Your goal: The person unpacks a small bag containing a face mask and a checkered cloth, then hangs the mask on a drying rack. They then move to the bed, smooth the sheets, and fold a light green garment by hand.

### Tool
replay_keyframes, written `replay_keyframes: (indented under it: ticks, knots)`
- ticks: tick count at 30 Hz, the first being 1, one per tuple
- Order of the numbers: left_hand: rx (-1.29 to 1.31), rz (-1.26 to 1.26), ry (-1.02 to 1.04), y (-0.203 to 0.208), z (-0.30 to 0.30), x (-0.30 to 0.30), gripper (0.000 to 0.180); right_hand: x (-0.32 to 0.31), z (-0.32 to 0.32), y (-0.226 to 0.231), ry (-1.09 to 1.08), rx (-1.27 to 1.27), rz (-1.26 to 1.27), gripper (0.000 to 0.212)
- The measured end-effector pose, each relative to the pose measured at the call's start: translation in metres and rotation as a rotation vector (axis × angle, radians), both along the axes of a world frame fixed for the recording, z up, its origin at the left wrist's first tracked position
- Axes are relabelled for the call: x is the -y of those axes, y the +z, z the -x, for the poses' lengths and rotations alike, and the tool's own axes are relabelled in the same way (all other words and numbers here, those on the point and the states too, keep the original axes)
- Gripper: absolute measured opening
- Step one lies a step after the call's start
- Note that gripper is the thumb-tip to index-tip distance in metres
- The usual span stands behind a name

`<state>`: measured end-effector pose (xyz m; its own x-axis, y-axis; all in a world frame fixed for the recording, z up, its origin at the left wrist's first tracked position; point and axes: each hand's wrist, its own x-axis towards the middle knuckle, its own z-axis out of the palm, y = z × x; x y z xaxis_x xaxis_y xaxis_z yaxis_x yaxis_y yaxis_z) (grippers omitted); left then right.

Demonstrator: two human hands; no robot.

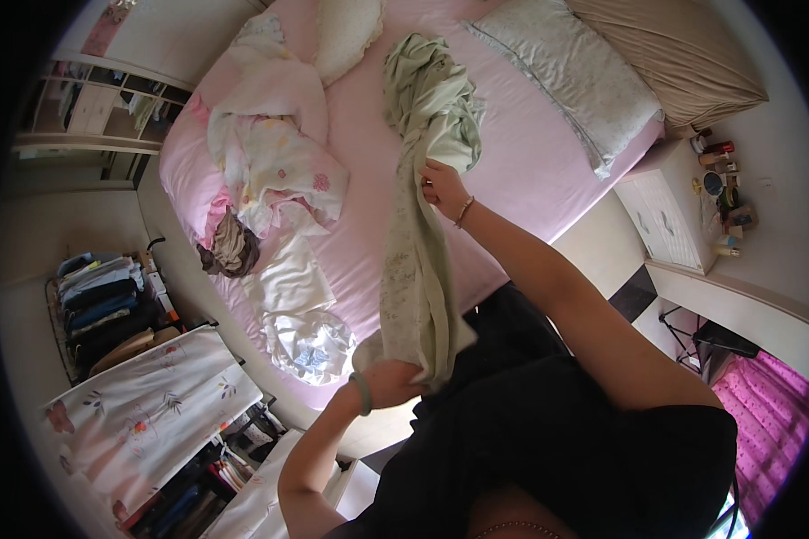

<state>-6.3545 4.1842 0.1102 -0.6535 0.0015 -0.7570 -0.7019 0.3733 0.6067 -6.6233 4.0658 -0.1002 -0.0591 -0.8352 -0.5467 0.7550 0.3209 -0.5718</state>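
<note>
A long pale green cloth [413, 260], printed with a faint pattern and looking like bedding, stretches between my hands. Its far end lies bunched in loose folds on the pink bed sheet [351, 171]. Close to my body, my left hand [391, 384] is closed round the near end, a green bangle on its wrist. Further out, my right hand [443, 187] pinches the cloth's right edge just below the bunched part. The cloth hangs in lengthwise folds between the two grips, partly off the near edge of the bed.
Rumpled floral bedding [283, 171], a brown cloth [232, 247] and a clear plastic bag [310, 346] lie along the bed's left side. Pillows [575, 81] rest at the far right. A bedside cabinet [665, 220] holds small items. Folded clothes [108, 301] fill a rack at left.
</note>
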Motion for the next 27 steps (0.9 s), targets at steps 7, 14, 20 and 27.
replay_keyframes:
  ticks: [7, 14, 20, 27]
  knots:
    - [-0.296, 0.391, 1.031, -0.084, 0.019, 0.116, 0.064, -0.116, -0.010, 0.093, 0.635, -0.524, 0.478, 0.036]
    - [-0.035, 0.289, 0.557, -0.233, 0.102, 0.164, 0.065, -0.156, -0.042, 0.155, 0.878, -0.270, 0.548, 0.032]
    - [-0.347, 0.221, 0.621, -0.126, 0.122, 0.126, 0.037, -0.116, 0.037, 0.067, 0.199, -0.119, 0.168, 0.029]
    - [-0.619, -0.011, 0.225, 0.080, 0.082, 0.117, 0.037, -0.074, 0.093, -0.101, 0.025, 0.152, -0.184, 0.075]
